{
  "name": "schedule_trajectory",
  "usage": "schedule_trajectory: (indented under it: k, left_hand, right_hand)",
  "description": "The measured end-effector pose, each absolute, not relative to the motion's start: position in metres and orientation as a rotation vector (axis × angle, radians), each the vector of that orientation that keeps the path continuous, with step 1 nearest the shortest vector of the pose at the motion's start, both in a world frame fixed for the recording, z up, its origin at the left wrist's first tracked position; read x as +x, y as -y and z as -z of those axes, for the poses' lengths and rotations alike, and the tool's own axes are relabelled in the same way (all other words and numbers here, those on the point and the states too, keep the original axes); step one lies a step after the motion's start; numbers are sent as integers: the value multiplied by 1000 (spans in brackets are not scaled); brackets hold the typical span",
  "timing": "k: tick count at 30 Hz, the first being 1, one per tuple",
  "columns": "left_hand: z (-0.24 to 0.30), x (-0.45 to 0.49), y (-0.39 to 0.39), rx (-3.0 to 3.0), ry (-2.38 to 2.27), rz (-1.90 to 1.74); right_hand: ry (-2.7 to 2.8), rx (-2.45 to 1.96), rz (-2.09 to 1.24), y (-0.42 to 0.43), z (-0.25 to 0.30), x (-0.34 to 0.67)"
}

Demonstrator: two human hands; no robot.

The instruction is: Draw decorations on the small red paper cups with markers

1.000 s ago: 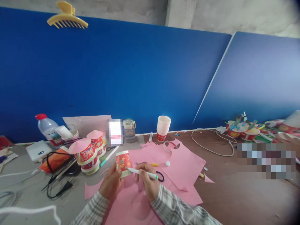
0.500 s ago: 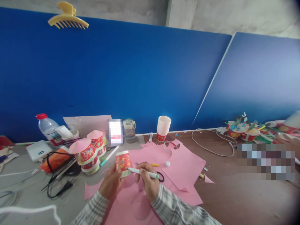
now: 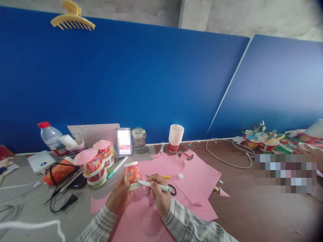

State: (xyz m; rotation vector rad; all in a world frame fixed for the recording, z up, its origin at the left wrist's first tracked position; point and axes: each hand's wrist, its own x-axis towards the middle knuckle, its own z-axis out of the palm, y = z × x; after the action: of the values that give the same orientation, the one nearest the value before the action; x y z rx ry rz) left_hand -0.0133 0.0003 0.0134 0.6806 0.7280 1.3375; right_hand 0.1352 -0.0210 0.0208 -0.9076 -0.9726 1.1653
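A red paper cup (image 3: 132,173) with a yellow pattern is gripped in my left hand (image 3: 119,195), upside down and slightly tilted. My right hand (image 3: 159,194) is closed around a white marker (image 3: 154,185) with a green end. The marker's tip meets the lower part of the cup, near its pale rim. Beneath both hands lie pink paper sheets (image 3: 191,181). A pair of scissors with a black handle loop (image 3: 172,190) shows partly behind my right hand. Just beyond sits a small white cap (image 3: 180,176).
Cup models with pink cone tops (image 3: 87,157) stand to the left, near a black power cord (image 3: 63,206) and a bottle (image 3: 53,137). Stacked paper cups (image 3: 176,136) and a water jar (image 3: 139,139) stand along the blue partition (image 3: 151,77). Filled cups (image 3: 268,144) are at right.
The view has shifted very slightly. Both hands, the cup and the marker keep nearly the same positions, with the marker tip still at the cup.
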Motion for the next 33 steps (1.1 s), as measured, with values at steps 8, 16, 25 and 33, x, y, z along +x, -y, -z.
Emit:
schedule_trajectory:
  k: [8,16,25,33]
  left_hand:
    - [-13,-13,-1,697,-718,-1362]
    - [-10,-14,-1,680,-723,-1352]
    - [-12,-13,-1,677,-752,-1352]
    - [-14,-13,-1,670,-754,-1350]
  right_hand:
    - [952,-888,-1169,19,-15,135]
    - [902,-761,-1203,16,-8,134]
    - [932,-742,-1266,18,-8,134]
    - [934,-749,-1268,18,-9,134]
